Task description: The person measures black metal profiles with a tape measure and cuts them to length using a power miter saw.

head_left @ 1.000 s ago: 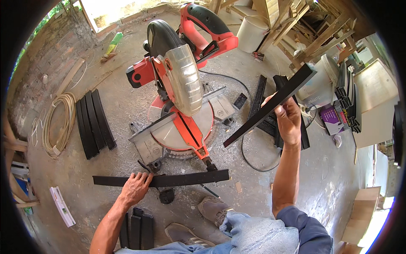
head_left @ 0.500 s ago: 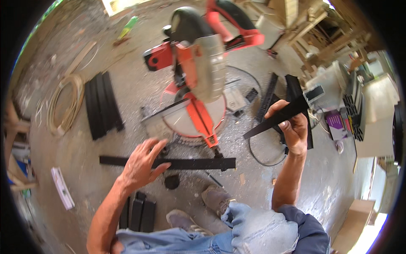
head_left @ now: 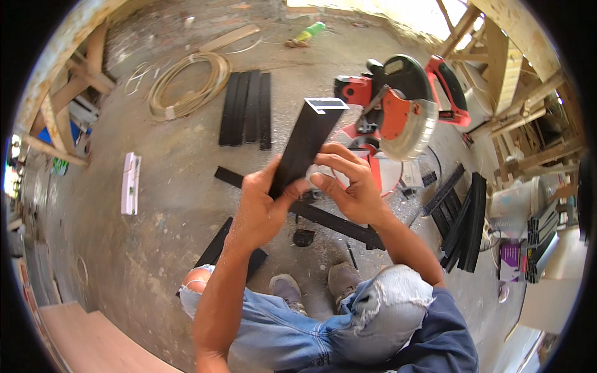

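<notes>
Both hands raised at chest level: left hand and right hand clamp the black rectangular tube, tilted end-up, in front of the miter saw. 1 s ago only the right held it; the left was down on the long black strip on the floor.

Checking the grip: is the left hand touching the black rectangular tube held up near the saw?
Touching. The head view shows the left hand wrapped around the lower end of the black rectangular tube, thumb against its face.

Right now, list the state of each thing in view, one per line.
Black profile: lifted, gripped by both hands, cut end up.
Left hand: closed on the profile's lower part.
Right hand: fingers on its side.
Miter saw: head raised, blade guarded.
Long strip: flat on the floor.
Hose: coiled.
</notes>
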The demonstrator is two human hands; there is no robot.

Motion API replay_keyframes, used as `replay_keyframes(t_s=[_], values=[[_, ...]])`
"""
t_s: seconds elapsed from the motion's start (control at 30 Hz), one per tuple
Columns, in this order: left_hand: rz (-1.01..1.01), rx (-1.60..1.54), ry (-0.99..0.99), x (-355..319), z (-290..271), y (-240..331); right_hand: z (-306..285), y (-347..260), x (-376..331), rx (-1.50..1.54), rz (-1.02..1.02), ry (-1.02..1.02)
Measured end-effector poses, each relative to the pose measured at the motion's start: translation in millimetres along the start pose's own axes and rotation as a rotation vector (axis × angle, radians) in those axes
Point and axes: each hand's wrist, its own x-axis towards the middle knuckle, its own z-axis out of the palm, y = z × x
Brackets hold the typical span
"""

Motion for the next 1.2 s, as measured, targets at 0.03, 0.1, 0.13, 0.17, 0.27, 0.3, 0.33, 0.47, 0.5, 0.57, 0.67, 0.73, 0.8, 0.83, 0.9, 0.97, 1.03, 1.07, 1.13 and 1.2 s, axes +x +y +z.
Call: replay_keyframes(t_s=[0.03,0.1,0.13,0.17,0.27,0.3,0.33,0.47,0.5,0.57,0.67,0.73,0.8,0.83,0.9,0.97,1.03,1.07,1.13,1.2], values=[[-0.006,0.013,0.03,-3.5,-11.0,0.4,14.2,15.1,-2.1,-0.141,-0.123,0.083],[0.088,0.11,0.308,-0.2,-29.9,-7.9,37.5,71.9,-39.2,-0.183,0.038,-0.058],[0.093,0.121,0.33,0.5,-39.7,-11.0,52.7,97.5,-62.1,-0.176,0.095,-0.206],[0.11,0.145,0.445,0.7,-48.6,-15.5,67.0,114.8,-82.0,-0.346,-0.065,-0.41],[0.191,-0.002,0.623,3.8,-54.3,-12.0,99.2,150.0,-144.3,-0.862,-0.317,-0.862],[0.26,-0.162,0.673,3.5,-55.3,-10.3,107.9,157.9,-156.9,-0.858,-0.329,-0.87],[0.29,-0.202,0.667,0.2,-62.5,-10.3,118.0,161.6,-163.8,-0.897,-0.316,-0.954],[0.336,-0.244,0.691,2.6,-73.4,-13.9,126.6,166.5,-168.3,-0.947,-0.166,-1.085],[0.292,-0.218,0.7,2.7,-76.8,-17.1,126.7,164.4,-164.8,-0.921,-0.078,-1.122],[0.258,-0.198,0.716,5.2,-81.1,-20.7,116.1,161.1,-156.3,-0.862,-0.026,-1.085],[0.22,-0.301,0.729,8.6,-89.9,-24.7,93.2,106.8,-110.9,-0.324,0.273,-0.912],[0.13,-0.416,0.71,6.3,-100.1,-24.2,76.7,84.7,-75.3,-0.293,0.28,-0.894],[0.074,-0.492,0.633,8.4,-102.3,-23.5,49.1,45.5,-30.5,-0.22,0.421,-0.795],[0.004,-0.542,0.566,6.1,-104.6,-21.5,40.2,22.8,-5.6,-0.199,0.574,-0.768],[-0.01,-0.593,0.501,11.7,-88.6,-16.6,10.3,23.8,17.2,-0.204,0.303,-0.573],[-0.033,-0.685,0.41,13.9,-76.9,-24.3,5.9,-19.7,54.5,-0.196,0.508,-0.428],[-0.059,-0.746,0.332,18.6,-57.6,-21.2,1.3,-28.6,69.6,-0.559,0.219,-0.328],[-0.078,-0.775,0.317,19.0,-49.8,-19.5,6.5,-39.5,75.4,-0.526,0.359,-0.263],[-0.076,-0.801,0.264,20.9,-38.7,-18.3,18.5,-43.0,79.1,-0.416,0.3,-0.159],[-0.126,-0.798,0.217,23.4,-27.3,-22.5,26.6,-39.1,74.4,-0.426,0.195,-0.112]])
